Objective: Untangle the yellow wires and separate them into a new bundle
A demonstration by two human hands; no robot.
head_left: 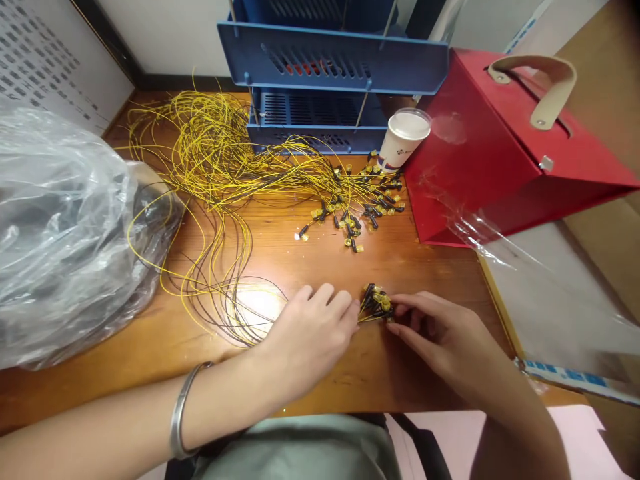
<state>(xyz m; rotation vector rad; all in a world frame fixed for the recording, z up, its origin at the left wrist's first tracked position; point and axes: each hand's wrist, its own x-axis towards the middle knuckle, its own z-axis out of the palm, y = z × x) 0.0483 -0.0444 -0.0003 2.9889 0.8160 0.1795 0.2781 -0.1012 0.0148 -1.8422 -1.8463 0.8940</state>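
Over the front of the wooden table, my left hand point(317, 330) is closed around a bundle of thin yellow and black wires point(235, 267), which trail from it toward the back left. Out of the right side of that fist pokes a cluster of black wire ends with small yellow tabs point(376, 300). The thumb and fingers of my right hand point(445, 327) pinch at the right edge of this cluster. Further back lies a big tangle of the same wires point(210, 140), its black-tipped ends point(355, 207) spread out toward the right.
At the back stands a blue tiered tray rack point(330, 57). A white paper cup point(405, 139) is between it and a red box with a beige handle point(470, 147). A clear plastic bag point(70, 240) takes up the left side. The table's front edge borders my lap.
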